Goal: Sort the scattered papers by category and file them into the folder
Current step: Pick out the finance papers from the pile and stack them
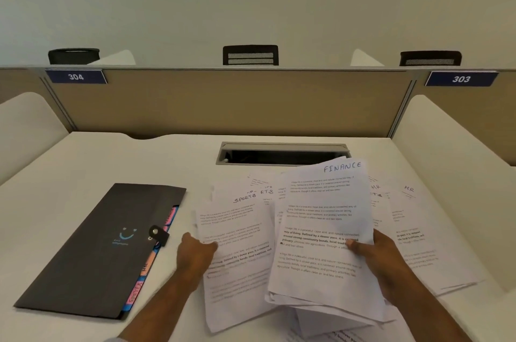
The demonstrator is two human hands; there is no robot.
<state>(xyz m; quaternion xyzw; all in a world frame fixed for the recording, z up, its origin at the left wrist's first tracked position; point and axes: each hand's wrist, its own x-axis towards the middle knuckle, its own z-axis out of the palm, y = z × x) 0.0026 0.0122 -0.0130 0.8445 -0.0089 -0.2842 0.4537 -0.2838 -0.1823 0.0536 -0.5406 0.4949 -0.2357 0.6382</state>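
Observation:
My right hand grips a stack of printed sheets, raised off the desk; its top sheet is headed FINANCE. My left hand pinches the left edge of a sheet headed SPORTS, which lies tilted beside the stack. More sheets headed HR and SPORTS lie spread on the desk behind and to the right. A dark grey expanding folder with a snap strap lies shut at the left, its coloured tabs showing along its right edge.
The white desk ends at a tan partition with labels 304 and 303. An open cable tray sits in the desk just behind the papers. White side dividers flank the desk. Black chair backs show beyond the partition.

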